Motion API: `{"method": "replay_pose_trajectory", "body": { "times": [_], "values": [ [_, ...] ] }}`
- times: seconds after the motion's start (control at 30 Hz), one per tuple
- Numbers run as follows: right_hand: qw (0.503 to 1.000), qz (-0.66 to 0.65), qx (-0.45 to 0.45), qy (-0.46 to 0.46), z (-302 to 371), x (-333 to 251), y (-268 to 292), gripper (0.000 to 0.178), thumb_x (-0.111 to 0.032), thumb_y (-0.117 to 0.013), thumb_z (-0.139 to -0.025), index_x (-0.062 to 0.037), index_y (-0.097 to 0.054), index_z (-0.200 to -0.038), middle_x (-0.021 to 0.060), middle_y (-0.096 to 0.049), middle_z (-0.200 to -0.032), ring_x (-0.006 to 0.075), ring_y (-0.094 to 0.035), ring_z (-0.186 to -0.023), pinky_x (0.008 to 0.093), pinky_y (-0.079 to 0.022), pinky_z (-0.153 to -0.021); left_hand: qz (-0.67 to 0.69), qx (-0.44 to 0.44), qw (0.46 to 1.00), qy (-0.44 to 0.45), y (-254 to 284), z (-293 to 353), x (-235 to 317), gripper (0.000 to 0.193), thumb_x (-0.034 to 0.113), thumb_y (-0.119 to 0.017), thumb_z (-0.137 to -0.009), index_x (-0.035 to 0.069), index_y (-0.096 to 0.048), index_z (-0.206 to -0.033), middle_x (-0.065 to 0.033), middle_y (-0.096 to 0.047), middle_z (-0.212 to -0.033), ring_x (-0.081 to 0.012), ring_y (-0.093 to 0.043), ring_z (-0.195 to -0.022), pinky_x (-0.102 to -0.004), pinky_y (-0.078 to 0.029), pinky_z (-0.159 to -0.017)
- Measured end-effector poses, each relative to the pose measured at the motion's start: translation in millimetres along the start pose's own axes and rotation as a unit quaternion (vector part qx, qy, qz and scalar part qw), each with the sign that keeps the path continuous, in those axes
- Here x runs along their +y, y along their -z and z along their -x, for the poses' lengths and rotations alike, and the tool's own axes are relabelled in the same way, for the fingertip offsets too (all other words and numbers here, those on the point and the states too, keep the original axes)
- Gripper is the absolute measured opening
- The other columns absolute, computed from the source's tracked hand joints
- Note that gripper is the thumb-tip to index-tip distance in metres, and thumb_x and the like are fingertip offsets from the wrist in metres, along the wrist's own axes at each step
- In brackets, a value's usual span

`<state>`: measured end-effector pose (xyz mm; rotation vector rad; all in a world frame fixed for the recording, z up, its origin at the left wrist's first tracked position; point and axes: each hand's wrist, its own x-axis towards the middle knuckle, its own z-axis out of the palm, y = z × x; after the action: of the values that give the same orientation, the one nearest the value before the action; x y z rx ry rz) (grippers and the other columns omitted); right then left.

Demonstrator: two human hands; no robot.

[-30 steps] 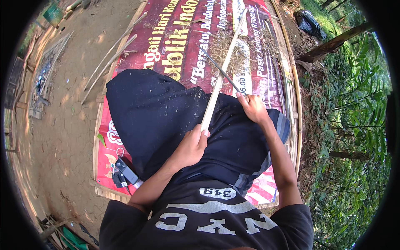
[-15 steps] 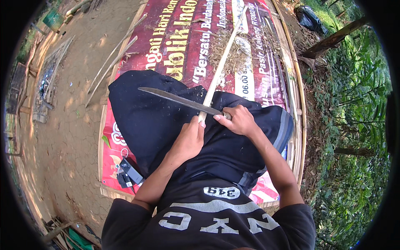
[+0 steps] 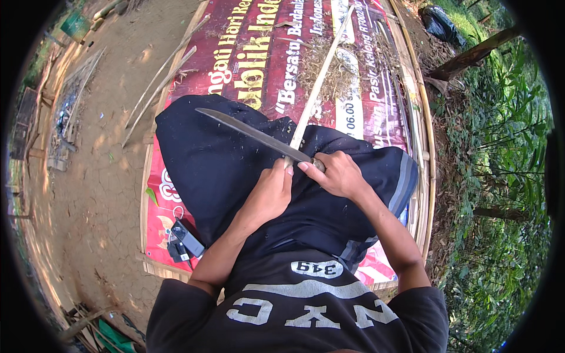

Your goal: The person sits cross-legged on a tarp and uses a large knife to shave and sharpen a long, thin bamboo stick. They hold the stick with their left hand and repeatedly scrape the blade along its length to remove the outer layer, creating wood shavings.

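The left hand (image 3: 268, 197) is closed around the near end of a pale bamboo strip (image 3: 321, 82), which lies over the person's lap and reaches far across the red banner (image 3: 247, 65). The right hand (image 3: 338, 175) is clamped on the handle of a long knife (image 3: 250, 132); its blade crosses the strip just beside both hands.

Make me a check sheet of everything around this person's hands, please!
Surface: red printed banner laid over a bamboo-framed platform, on bare dirt.
Job's things: long pale bamboo strip; long knife lying across it.
Clutter: dry shavings; small dark device at the banner's edge; loose sticks.
Hands: left hand grips the strip's near end; right hand holds the knife handle.
Cables: nothing seen.
Surroundings: green plants, dark bag.
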<state>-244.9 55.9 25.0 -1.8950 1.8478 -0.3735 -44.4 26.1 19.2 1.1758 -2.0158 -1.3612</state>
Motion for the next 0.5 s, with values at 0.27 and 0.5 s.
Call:
{"method": "replay_pose_trajectory", "body": {
  "times": [0.27,0.5],
  "values": [
    [1.000,0.007,0.007,-0.015,-26.9,33.5,2.2,0.068,-0.064,-0.052,-0.093,-0.0003,-0.068,-0.076,0.0224,-0.062,-0.063,0.0430,-0.066,-0.071,0.0499,-0.053,-0.068,-0.098,0.004,0.995,0.028,0.4,-0.6,-11.2,0.023,0.017,-0.045,-0.104,-0.005,-0.050,-0.097,-0.0301,-0.059,-0.072,-0.0507,-0.060,-0.069,-0.0556,-0.042,-0.059],
    [0.995,0.027,-0.007,0.096,-2.4,22.8,3.5,0.063,-0.064,-0.054,-0.092,-0.0053,-0.066,-0.072,0.0196,-0.059,-0.058,0.0419,-0.064,-0.063,0.0498,-0.052,-0.061,-0.045,0.000,0.997,-0.065,-6.8,9.8,1.2,0.021,0.013,-0.045,-0.103,-0.007,-0.050,-0.101,-0.0325,-0.060,-0.075,-0.0523,-0.059,-0.072,-0.0573,-0.043,-0.063]
  ]
}}
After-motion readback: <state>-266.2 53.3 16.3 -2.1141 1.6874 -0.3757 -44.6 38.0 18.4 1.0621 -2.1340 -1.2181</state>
